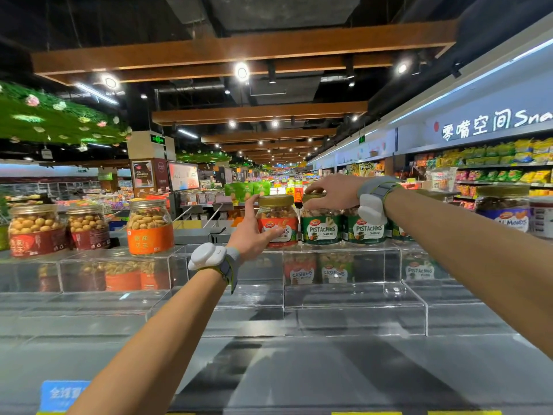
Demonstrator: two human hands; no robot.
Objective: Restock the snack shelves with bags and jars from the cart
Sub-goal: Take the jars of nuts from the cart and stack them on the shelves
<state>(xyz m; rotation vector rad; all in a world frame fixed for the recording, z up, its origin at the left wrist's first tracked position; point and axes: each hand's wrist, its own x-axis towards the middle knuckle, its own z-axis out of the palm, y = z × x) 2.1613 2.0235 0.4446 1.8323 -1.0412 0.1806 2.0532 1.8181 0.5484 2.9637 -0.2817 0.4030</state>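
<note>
Cashews fill the red-labelled jar (277, 221) that the left hand (251, 232) grips from the side, thumb up by the gold lid and fingers wrapped across the label. Just beside it on the right stands a green-labelled pistachio jar (321, 226). The right hand (329, 191) reaches over it from above, fingers curled down around its lid and holding it. A second pistachio jar (363, 229) stands next in the row. All three sit on the top step of a clear acrylic riser (344, 256), and more cashew jars (302, 272) show through it below. Farther left stand an orange-labelled peanut jar (149, 226) and two maroon-labelled jars (36, 230) of round nuts. An almond jar (502, 208) stands at far right.
</note>
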